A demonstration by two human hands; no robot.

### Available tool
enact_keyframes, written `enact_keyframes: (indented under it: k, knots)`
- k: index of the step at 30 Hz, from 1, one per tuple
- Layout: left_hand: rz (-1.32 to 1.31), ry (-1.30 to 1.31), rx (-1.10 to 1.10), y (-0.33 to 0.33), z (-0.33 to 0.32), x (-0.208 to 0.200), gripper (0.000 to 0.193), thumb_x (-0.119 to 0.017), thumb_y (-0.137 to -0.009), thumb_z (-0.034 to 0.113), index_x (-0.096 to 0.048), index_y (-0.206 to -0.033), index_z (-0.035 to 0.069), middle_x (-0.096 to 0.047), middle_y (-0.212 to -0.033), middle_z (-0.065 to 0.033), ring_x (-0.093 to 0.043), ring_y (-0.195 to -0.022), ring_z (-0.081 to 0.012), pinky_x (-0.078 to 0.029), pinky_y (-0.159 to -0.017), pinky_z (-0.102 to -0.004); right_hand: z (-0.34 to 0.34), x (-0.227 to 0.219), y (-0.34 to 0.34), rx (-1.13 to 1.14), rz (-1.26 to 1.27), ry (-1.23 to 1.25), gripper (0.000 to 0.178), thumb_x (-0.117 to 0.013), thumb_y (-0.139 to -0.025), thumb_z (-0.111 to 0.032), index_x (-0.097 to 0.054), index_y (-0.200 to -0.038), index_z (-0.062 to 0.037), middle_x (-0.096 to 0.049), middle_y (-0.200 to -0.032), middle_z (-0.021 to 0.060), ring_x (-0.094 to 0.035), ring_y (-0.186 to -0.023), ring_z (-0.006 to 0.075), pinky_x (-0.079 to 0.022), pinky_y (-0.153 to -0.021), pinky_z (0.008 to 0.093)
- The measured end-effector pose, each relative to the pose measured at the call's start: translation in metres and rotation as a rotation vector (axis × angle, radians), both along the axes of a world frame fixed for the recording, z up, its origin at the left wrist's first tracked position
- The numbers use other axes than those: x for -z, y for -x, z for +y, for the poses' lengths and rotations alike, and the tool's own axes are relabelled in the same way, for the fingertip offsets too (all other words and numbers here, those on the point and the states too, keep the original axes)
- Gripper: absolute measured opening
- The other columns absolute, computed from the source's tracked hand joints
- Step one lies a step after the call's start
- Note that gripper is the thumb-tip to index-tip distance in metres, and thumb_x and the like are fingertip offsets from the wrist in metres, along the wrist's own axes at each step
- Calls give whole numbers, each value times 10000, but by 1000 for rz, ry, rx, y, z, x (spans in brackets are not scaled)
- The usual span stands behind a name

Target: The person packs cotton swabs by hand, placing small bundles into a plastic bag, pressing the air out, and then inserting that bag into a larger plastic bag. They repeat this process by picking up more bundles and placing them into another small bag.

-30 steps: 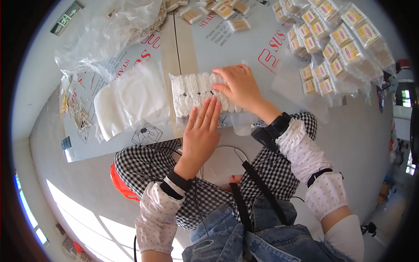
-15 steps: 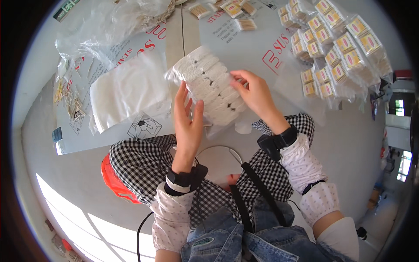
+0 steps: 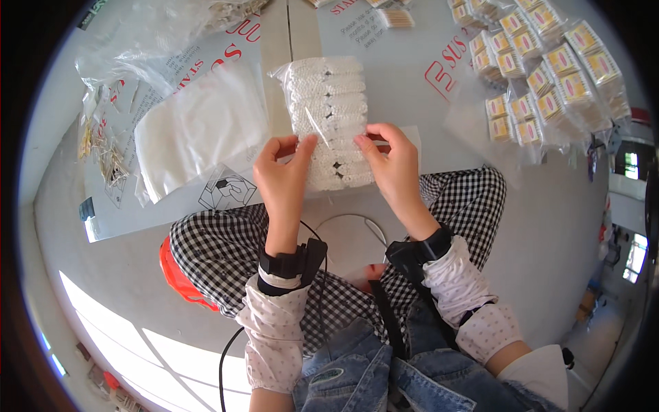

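A clear plastic bag of cotton swabs (image 3: pixel 328 113) stands in front of me near the table's front edge, packed in rows with the white cotton tips facing up. At its left side my left hand (image 3: pixel 283 168) grips the plastic between thumb and bent fingers. Opposite it, my right hand (image 3: pixel 391 161) pinches the bag's right side. The fingertips of both hands are partly hidden behind the film. Just left of the bag lies a stack of flat, empty plastic bags (image 3: pixel 199 130).
Filled bags of labelled cotton swab packs (image 3: pixel 549 82) lie together at the right. A small swab bundle (image 3: pixel 397 18) sits at the back. Loose swabs (image 3: pixel 111 161) are scattered at far left, below a large crumpled plastic bag (image 3: pixel 158 41). My knees are against the table's front edge.
The bag of swabs has turned from tilted to nearly straight. My left hand has closed on its left side, and my right hand has moved down along the right side.
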State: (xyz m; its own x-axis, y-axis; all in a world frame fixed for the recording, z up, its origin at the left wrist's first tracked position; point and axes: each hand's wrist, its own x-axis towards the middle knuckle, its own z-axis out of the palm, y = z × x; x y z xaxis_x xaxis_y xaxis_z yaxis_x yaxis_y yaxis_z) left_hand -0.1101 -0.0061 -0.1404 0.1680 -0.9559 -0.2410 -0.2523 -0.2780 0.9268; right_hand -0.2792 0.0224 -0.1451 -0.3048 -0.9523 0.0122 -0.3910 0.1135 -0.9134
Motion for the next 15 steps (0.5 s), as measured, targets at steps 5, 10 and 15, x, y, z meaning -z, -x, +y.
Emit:
enact_keyframes:
  k: [5,10,15]
  knots:
    - [43,41,50,-17,-4,11,288,-749,-861,204,-712,-1001,-45,-704,-836,-65,-623,-769,-110,-487,-722,-249,-3,8,8,-79,141,6,256,-689,-904,-208,-643,-1045,1,-677,-921,133,-668,-811,251,-520,-720,323]
    - [283,-71,34,-28,20,8,209,-748,-871,144,-708,-987,-26,-690,-828,-24,-602,-758,-59,-465,-694,-190,11,10,18,-78,-316,-107,370,-691,-921,-274,-607,-1107,34,-696,-980,149,-676,-927,205,-524,-785,325]
    - [164,22,81,-8,17,6,164,-774,-837,102,-660,-853,-14,-677,-802,-22,-604,-742,-67,-472,-681,-203,12,12,10,-74,-141,-72,391,-696,-919,-285,-592,-1108,42,-695,-952,144,-679,-910,220,-523,-780,331]
